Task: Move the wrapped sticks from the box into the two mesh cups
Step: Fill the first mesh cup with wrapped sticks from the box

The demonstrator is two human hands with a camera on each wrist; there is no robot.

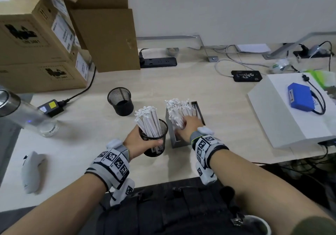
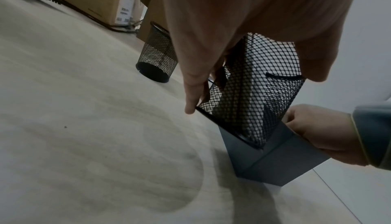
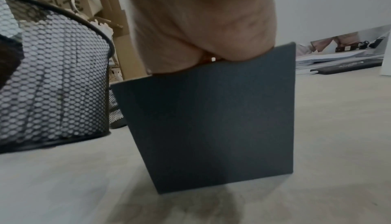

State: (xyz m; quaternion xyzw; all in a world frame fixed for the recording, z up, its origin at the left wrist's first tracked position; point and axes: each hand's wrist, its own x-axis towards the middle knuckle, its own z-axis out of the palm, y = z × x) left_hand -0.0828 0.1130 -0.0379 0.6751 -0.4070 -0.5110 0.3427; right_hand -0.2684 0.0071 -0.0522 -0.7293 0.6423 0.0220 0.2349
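My left hand (image 1: 140, 138) grips a black mesh cup (image 1: 154, 140) that holds a bunch of white wrapped sticks (image 1: 150, 122). In the left wrist view this mesh cup (image 2: 253, 85) is tilted and off the table. Right beside it stands the grey box (image 1: 183, 140) with more wrapped sticks (image 1: 179, 111) leaning left. My right hand (image 1: 188, 125) reaches into the box and holds a bundle of them. In the right wrist view the box wall (image 3: 211, 119) hides my fingers. A second mesh cup (image 1: 120, 101) stands empty behind, to the left.
Cardboard boxes (image 1: 41, 44) are stacked at the back left, with a power strip (image 1: 158, 62) and a black adapter (image 1: 51, 107) nearby. A clear bottle (image 1: 27, 114) and a white device (image 1: 31, 171) lie at the left. A white case (image 1: 283, 118) carrying a blue pack (image 1: 300, 98) sits on the right.
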